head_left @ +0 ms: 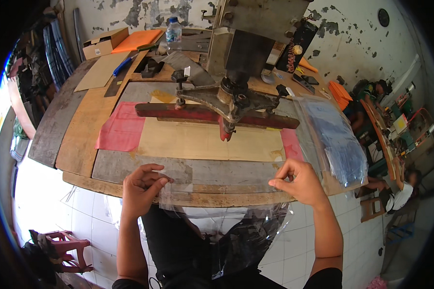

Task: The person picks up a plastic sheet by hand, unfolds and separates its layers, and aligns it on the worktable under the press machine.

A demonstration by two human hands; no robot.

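My left hand (143,189) is at the table's front edge, thumb and fingers pinched on the left side of a clear plastic sheet (178,189). My right hand (300,182) is closed in a similar pinch at the sheet's right side; the film there is so transparent that its edge is hard to see. Beyond my hands, a cream sheet (202,144) lies over pink material (123,126) on a grey metal plate (115,166). Above it stands a press head with a red-brown crossbar (178,112).
Stacked clear plastic sheets (340,144) lie at the table's right. More clear plastic (250,236) hangs over my lap. A bottle (173,34), a cardboard box (106,42) and a blue cutter (123,66) sit behind. Other people are at a bench on the right.
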